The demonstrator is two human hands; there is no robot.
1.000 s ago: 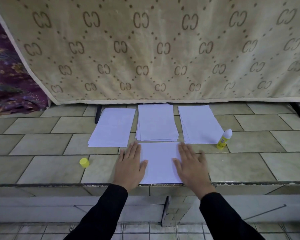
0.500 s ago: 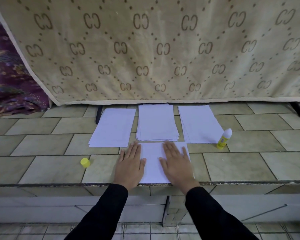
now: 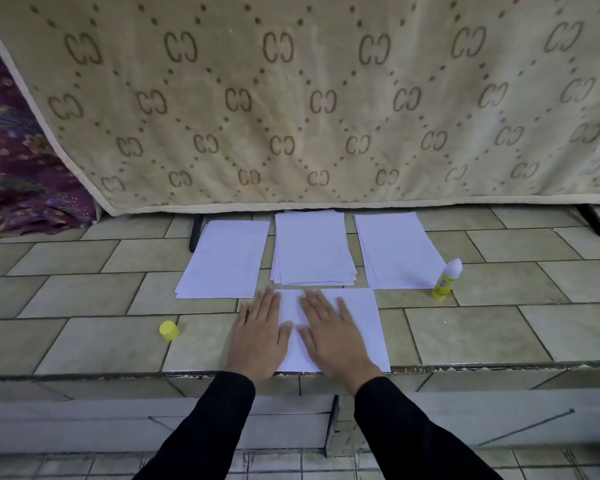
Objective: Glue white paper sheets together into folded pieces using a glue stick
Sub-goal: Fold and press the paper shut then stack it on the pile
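A white paper piece (image 3: pixel 357 323) lies at the front edge of the tiled ledge. My left hand (image 3: pixel 258 336) lies flat with straight fingers on its left edge. My right hand (image 3: pixel 333 334) presses flat on its middle, right beside the left hand. Behind it lie three lots of white paper: a left pile (image 3: pixel 224 259), a thicker middle stack (image 3: pixel 312 249) and a right stack (image 3: pixel 397 249). An uncapped yellow glue stick (image 3: pixel 445 280) stands upright right of the right stack. Its yellow cap (image 3: pixel 169 330) lies on the tiles to the left.
A beige patterned blanket (image 3: pixel 309 98) hangs just behind the paper stacks. Purple cloth (image 3: pixel 18 174) lies at the far left. The tiled ledge (image 3: pixel 499 327) drops off at its front edge under my wrists. A dark leg (image 3: pixel 591 220) shows at the back right.
My right hand has slid leftward across the front paper, from its right edge to its middle. The left hand has stayed on the left edge.
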